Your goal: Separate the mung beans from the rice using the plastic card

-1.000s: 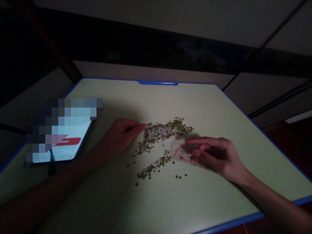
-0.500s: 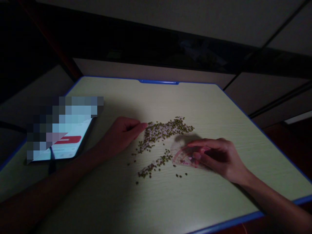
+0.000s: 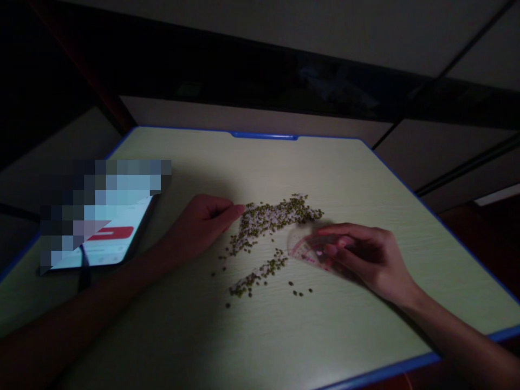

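A pile of mung beans mixed with pale grains [image 3: 271, 218] lies on the table. My left hand [image 3: 205, 222] rests at the pile's left end, closed, thumb pressed to the bent forefinger; anything inside it is hidden. Between the thumb and fingers of my right hand [image 3: 365, 257] is a clear protractor with pink markings [image 3: 304, 250]. Its curved edge faces the beans, just right of a smaller strip of beans and grains [image 3: 260, 275]. A few loose beans [image 3: 300, 294] lie below the protractor.
The pale wood-look table [image 3: 195, 336] has a blue rim and a blue handle piece [image 3: 264, 136] at its far edge. A tablet with a lit, partly blurred screen [image 3: 105, 238] sits at the left, a dark cable crossing it. Panelled furniture [image 3: 260, 111] stands behind.
My right hand has shifted slightly, and the protractor has turned and moved up a little toward the main pile's right end. My left hand stays where it was.
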Tool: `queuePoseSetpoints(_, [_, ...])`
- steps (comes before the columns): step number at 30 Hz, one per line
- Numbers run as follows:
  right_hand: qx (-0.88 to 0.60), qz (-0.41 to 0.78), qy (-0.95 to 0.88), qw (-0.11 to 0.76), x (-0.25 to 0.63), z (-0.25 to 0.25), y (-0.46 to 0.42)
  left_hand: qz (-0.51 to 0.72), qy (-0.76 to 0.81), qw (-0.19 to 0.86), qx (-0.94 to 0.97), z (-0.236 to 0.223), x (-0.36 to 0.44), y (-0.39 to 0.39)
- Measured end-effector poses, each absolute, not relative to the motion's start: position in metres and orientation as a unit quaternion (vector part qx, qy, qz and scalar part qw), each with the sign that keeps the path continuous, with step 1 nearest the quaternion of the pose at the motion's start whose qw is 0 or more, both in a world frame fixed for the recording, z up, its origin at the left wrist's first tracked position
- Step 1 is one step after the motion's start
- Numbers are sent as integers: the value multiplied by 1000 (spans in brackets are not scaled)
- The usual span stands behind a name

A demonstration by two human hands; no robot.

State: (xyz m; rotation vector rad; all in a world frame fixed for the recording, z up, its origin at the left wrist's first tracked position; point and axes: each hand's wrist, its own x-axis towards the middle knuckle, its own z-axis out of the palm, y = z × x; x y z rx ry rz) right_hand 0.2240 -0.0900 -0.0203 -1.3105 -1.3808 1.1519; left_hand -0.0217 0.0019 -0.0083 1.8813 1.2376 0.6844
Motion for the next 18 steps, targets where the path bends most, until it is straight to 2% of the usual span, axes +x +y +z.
queuePoseSetpoints(6, [-508,463,-591,422,223,-22,-87,270,486,390,734,-9,-22,3])
queuePoseSetpoints(11, [-487,470,-588,443,222,-18,-86,274,487,389,733,-10,-22,3])
queuePoseSetpoints(18, [-488,460,-622,404,220,-17,-88,276,479,386,738,-8,-23,3])
